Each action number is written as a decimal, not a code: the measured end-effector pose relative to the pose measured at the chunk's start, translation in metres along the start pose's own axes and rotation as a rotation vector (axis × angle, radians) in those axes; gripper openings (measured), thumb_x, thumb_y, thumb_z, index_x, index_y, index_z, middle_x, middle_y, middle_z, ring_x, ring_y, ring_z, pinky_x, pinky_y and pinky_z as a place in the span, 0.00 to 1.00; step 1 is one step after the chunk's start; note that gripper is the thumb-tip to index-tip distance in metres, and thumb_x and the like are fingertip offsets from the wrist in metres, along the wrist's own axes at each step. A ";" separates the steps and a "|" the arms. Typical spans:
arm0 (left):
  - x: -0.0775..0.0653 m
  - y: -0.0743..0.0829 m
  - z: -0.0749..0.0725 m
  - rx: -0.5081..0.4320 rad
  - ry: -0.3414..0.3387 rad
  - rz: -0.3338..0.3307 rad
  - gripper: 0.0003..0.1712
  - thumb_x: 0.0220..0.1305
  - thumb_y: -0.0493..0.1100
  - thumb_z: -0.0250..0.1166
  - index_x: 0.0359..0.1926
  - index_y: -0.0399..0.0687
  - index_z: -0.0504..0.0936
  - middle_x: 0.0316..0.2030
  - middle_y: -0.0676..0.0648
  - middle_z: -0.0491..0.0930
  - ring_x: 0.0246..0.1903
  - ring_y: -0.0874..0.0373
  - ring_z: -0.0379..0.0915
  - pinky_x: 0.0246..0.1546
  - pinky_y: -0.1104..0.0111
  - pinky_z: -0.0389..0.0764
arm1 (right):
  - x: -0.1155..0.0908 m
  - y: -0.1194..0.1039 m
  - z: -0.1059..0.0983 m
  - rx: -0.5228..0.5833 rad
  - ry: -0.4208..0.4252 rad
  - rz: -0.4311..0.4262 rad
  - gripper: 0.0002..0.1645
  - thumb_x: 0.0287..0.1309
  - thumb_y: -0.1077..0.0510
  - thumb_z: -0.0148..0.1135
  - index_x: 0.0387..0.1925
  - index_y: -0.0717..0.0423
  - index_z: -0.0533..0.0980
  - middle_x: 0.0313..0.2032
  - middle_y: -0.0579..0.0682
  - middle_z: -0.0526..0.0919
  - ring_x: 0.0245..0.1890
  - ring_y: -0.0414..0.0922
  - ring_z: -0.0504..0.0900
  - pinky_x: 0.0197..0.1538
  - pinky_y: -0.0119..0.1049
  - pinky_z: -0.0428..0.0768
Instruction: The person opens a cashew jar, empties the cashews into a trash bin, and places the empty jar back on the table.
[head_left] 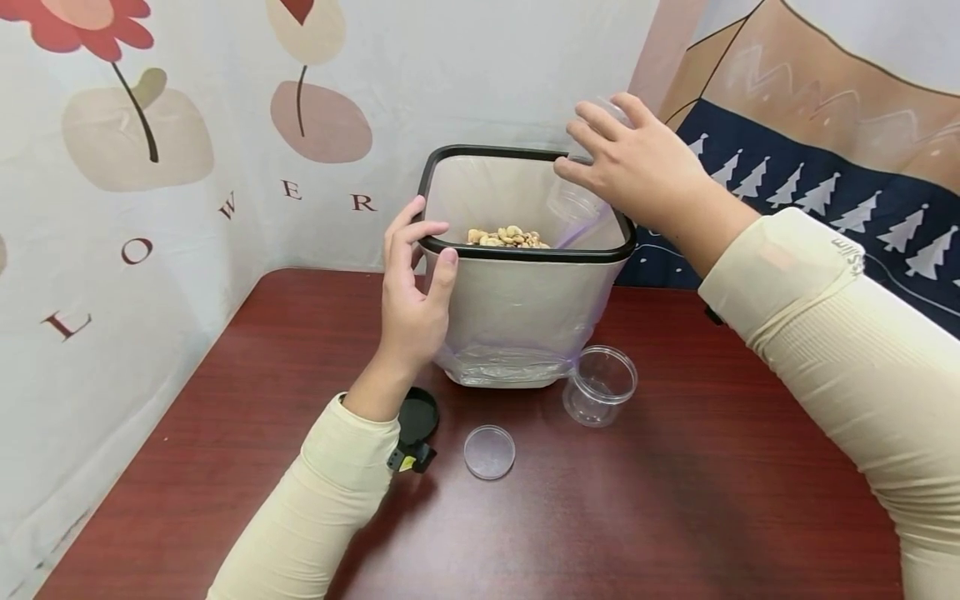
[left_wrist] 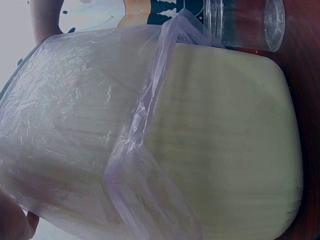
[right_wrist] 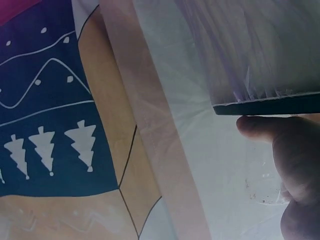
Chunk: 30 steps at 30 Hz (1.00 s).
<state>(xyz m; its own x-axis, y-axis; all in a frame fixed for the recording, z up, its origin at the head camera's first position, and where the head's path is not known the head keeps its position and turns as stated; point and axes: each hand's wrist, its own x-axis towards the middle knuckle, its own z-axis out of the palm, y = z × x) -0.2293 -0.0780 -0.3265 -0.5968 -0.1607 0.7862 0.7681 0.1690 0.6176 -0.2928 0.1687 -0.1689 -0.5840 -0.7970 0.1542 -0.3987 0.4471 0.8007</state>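
Observation:
A pale trash bin (head_left: 517, 308) with a black rim and a thin purplish plastic liner stands on the table. Light-brown nuts (head_left: 508, 238) show inside it. My left hand (head_left: 414, 292) grips the bin's near left corner, with a finger over the rim and the thumb on the outside. Above the right side of the rim, my right hand (head_left: 626, 154) holds a clear plastic jar (head_left: 576, 202), tipped with its mouth down into the bin. Small crumbs cling inside the jar in the right wrist view. The hand partly hides the jar in the head view.
A second clear jar (head_left: 600, 387) stands upright at the bin's right front corner. In front of the bin, a round clear lid (head_left: 489, 452) lies flat on the dark red table (head_left: 600, 517). Printed curtains (head_left: 240, 208) hang close behind the bin. A black device (head_left: 417, 417) sits at my left wrist.

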 end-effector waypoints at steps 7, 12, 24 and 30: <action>0.001 0.001 0.002 -0.009 0.007 0.008 0.18 0.70 0.43 0.57 0.56 0.38 0.74 0.73 0.44 0.60 0.73 0.57 0.56 0.63 0.51 0.66 | -0.004 0.000 0.000 0.025 0.038 0.046 0.43 0.49 0.75 0.69 0.66 0.51 0.67 0.70 0.65 0.64 0.74 0.60 0.55 0.73 0.58 0.53; 0.002 0.002 0.002 -0.015 0.010 0.017 0.17 0.70 0.42 0.57 0.56 0.38 0.74 0.72 0.42 0.60 0.73 0.57 0.56 0.62 0.51 0.67 | -0.006 0.001 -0.001 0.045 0.027 0.062 0.46 0.45 0.74 0.72 0.66 0.50 0.67 0.71 0.65 0.64 0.75 0.60 0.55 0.74 0.59 0.53; 0.001 0.001 0.002 -0.010 0.014 0.018 0.17 0.70 0.43 0.58 0.56 0.38 0.74 0.72 0.43 0.60 0.73 0.59 0.56 0.61 0.51 0.67 | -0.012 0.001 0.004 0.181 0.116 0.112 0.38 0.54 0.76 0.63 0.64 0.52 0.67 0.67 0.66 0.66 0.73 0.61 0.57 0.70 0.63 0.56; 0.001 0.000 0.002 -0.015 0.013 0.016 0.17 0.70 0.43 0.57 0.56 0.39 0.74 0.72 0.41 0.60 0.73 0.58 0.56 0.62 0.51 0.67 | -0.014 0.001 0.005 0.265 0.106 0.174 0.37 0.55 0.73 0.63 0.64 0.50 0.67 0.67 0.66 0.66 0.73 0.61 0.56 0.70 0.64 0.57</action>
<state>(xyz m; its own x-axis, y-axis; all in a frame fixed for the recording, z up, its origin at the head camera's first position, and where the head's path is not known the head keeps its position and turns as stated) -0.2302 -0.0766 -0.3255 -0.5812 -0.1707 0.7956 0.7811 0.1571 0.6043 -0.2886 0.1824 -0.1734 -0.5882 -0.7308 0.3465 -0.4773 0.6595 0.5807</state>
